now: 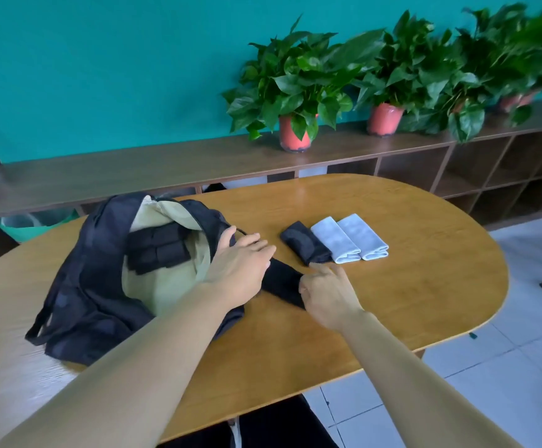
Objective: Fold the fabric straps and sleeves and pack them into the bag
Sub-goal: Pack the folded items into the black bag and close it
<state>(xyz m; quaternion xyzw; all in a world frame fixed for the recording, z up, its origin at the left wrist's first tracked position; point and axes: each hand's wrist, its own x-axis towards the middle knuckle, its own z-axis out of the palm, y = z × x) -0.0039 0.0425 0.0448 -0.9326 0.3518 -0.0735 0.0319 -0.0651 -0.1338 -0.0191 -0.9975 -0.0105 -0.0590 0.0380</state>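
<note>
A dark backpack [85,286] lies open on the wooden table [408,302], showing a pale green lining and two black folded straps [159,250] inside. A black sleeve [281,282] lies flat just right of the bag. My left hand [240,263] rests flat on the sleeve's far end at the bag's edge, fingers spread. My right hand [327,292] pinches the sleeve's near end. Further right lie a folded black sleeve [305,242] and two folded light grey sleeves [335,240] [363,236], side by side.
A long dark wooden shelf unit [166,169] runs behind the table with several potted plants [295,88] on top. A green bin [33,224] stands on the floor behind the bag. White floor tiles lie to the right.
</note>
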